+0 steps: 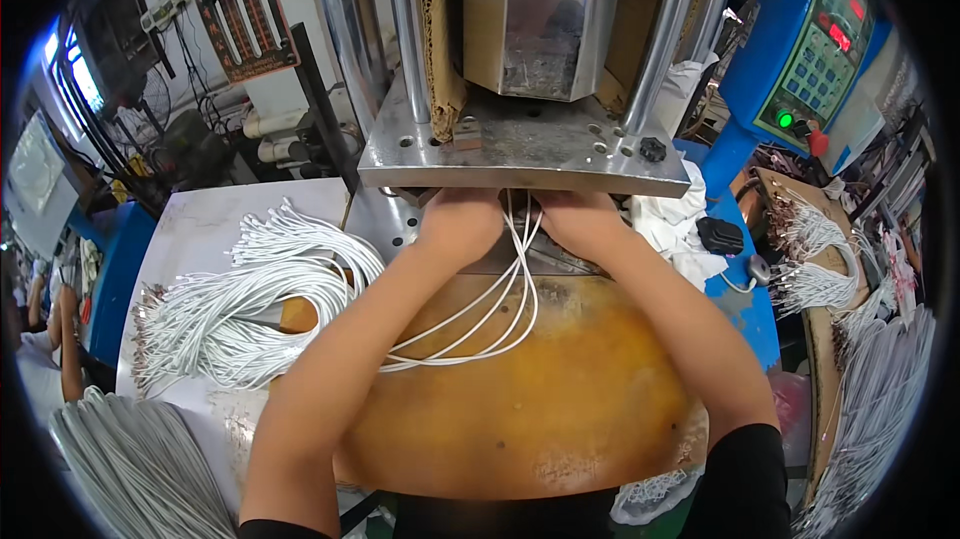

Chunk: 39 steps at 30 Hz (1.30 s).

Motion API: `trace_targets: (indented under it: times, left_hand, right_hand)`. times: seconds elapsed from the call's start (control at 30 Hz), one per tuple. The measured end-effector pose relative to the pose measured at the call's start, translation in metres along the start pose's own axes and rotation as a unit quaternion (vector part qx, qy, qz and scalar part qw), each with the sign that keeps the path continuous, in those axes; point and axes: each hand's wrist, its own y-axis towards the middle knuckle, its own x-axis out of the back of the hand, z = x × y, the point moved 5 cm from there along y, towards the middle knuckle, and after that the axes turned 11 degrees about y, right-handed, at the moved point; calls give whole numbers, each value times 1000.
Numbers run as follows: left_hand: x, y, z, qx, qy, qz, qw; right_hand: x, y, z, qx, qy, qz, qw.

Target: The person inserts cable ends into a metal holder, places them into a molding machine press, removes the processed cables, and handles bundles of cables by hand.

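Both my forearms reach forward under the thick steel plate of a press machine. My left hand is under its front edge, left of several thin white cables. On the cables' right side is my right hand, also partly under the plate. The fingers of both hands are hidden, so their grip does not show. From between the hands the cables run toward me, then curve left over the worn brown tabletop and pass behind my left forearm.
Looped white cable bundles lie on the left table, with a straighter grey-white bundle nearer. Steel columns rise from the plate. A blue control panel stands right, beside more cables. Another person's arm shows far left.
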Motion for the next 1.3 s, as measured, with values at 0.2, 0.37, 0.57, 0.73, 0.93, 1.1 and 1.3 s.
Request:
trace_targets:
  times: [0.2,0.37,0.57,0.73,0.93,1.1,1.3]
  left_hand:
    - [0,0,-5,-133,167,-101,972]
    - [-16,10,-4,-50,117,100,987]
    - [7,-4,-19,-50,94,-73,992]
    - [16,12,-28,-1,55,78,995]
    - [51,-23,-28,-5,8,145,989]
    - [127,-144,-41,-138,-115,94,979]
    - [158,-247,-23,-70,-74,195,975]
  right_hand:
    - [-5,8,-18,-81,129,-7,988]
    - [3,9,-14,-114,59,-68,989]
    - [19,-1,16,-56,13,-12,998]
    - [13,-6,9,-36,-78,-12,996]
    - [38,-18,40,-88,-8,94,992]
    - [32,-157,92,60,96,24,993]
    - [59,-251,130,-106,45,142,983]
